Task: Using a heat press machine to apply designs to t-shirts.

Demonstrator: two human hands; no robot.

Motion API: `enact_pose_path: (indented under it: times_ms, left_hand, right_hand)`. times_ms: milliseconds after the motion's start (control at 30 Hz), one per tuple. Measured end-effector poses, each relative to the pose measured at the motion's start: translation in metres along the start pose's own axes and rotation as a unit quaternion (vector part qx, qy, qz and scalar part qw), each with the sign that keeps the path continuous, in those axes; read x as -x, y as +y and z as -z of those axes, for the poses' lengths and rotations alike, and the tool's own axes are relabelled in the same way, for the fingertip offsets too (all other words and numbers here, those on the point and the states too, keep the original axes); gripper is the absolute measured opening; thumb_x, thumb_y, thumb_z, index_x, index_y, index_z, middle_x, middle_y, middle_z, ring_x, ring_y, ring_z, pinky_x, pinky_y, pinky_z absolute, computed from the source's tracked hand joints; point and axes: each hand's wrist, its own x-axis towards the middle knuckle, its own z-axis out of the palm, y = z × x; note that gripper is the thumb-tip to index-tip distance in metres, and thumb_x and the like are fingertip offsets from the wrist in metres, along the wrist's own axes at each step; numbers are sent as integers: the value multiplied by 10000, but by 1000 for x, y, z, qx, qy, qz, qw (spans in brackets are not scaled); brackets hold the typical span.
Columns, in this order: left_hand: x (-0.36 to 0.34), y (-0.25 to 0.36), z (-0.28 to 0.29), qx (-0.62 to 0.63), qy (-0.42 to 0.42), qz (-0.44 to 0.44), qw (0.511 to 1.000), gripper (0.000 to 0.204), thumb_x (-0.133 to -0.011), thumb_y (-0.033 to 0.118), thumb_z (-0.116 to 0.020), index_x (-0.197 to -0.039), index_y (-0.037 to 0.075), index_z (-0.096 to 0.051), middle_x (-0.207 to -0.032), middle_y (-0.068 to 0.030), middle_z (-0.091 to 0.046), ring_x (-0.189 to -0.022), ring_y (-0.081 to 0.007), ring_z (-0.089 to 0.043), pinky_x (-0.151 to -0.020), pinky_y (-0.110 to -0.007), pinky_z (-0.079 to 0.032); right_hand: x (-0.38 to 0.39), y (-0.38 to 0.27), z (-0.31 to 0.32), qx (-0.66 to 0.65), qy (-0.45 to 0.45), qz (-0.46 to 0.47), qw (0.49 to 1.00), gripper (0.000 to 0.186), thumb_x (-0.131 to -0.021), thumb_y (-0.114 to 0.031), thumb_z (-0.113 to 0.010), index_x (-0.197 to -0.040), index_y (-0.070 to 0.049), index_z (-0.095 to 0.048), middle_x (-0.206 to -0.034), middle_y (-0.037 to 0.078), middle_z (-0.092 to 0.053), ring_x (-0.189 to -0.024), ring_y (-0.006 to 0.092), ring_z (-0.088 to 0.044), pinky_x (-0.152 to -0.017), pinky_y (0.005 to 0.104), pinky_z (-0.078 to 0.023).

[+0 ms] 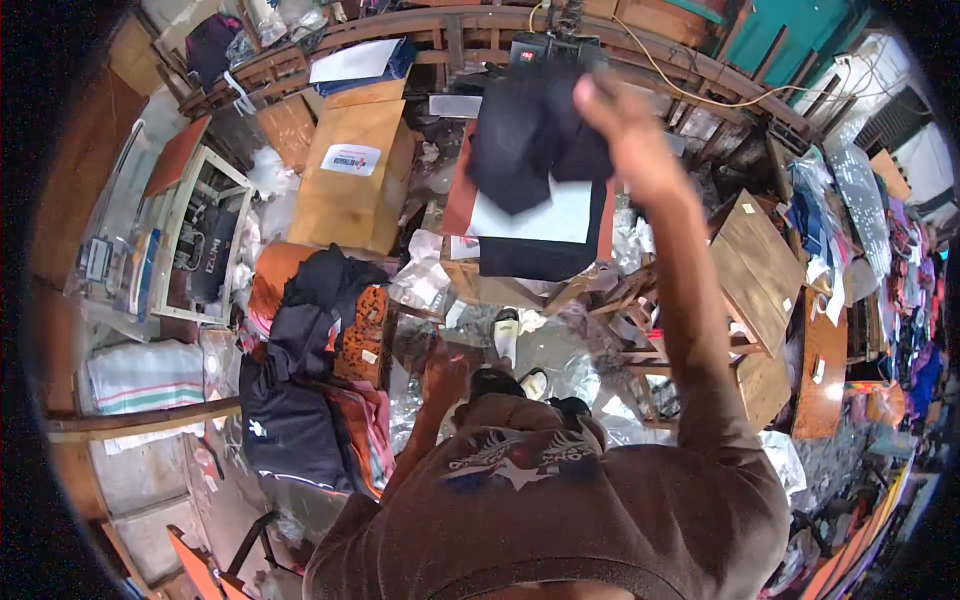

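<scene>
My right arm reaches far forward, and my right hand (625, 120) grips the right edge of a dark cloth piece (525, 140). Motion blurs both the hand and the cloth, which hangs bunched above a white sheet (540, 218). Under that sheet lies a folded black fabric (540, 260) on a small table with a reddish top (460, 190). Low beside my body, near my leg, is my left hand (445, 368); its fingers are blurred and I cannot make out whether they hold anything.
A dark device (530, 52) with a small red display stands behind the cloth. To the left are a cardboard box (350, 180) and a heap of black and orange garments (300, 425). Wooden furniture (758, 270) and hanging clothes (915, 300) are at right. Plastic scraps litter the floor.
</scene>
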Motion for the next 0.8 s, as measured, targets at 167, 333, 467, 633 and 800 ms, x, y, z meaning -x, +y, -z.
enact_pose_path:
  times_ms: [167, 333, 467, 633, 800]
  left_hand:
    - [3, 30, 1, -77, -27, 8, 997, 349, -911, 262, -707, -1157, 17, -733, -1135, -234, -742, -1148, -399, -684, -1021, -506, -522]
    - [-9, 68, -4, -57, -7, 6, 998, 311, -903, 227, -679, -1137, 27, -724, -1134, -242, -737, -1055, -422, -704, -953, -513, -554]
    - [-12, 51, -12, -112, 9, -48, 992, 285, -913, 257, -662, -1106, 61, -736, -1142, -240, -741, -1059, -437, -709, -937, -525, -561]
    - [-7, 36, -21, -98, 18, 10, 995, 254, -942, 269, -661, -1114, 90, -716, -1079, -205, -743, -960, -401, -713, -828, -537, -576]
    - [-53, 61, -10, -99, 24, -78, 992, 232, -938, 243, -712, -1105, 82, -719, -1044, -184, -766, -959, -398, -741, -803, -502, -588]
  right_hand:
    - [-134, 20, 20, 102, 87, 216, 967, 573, -1018, -448, -601, -1361, 9, -627, -1241, 224, -698, -1189, 331, -671, -1016, 424, -518]
    - [-149, 109, -3, 387, -221, -25, 895, 813, -1006, -717, -465, -1423, -36, -620, -1386, 252, -658, -1343, 411, -590, -1125, 487, -441]
    - [-99, 96, -42, 332, 2, 122, 935, 623, -989, -600, -583, -1279, -61, -699, -1279, 213, -704, -1215, 446, -628, -1019, 531, -488]
    - [14, 118, -134, 163, -105, 323, 926, 170, -878, -195, -733, -1013, -90, -737, -1014, 113, -745, -988, 338, -675, -892, 478, -500]
    - [84, 189, -215, 229, -195, 41, 953, 336, -896, -310, -743, -1183, -137, -736, -1261, 150, -656, -1144, 398, -624, -927, 571, -509]
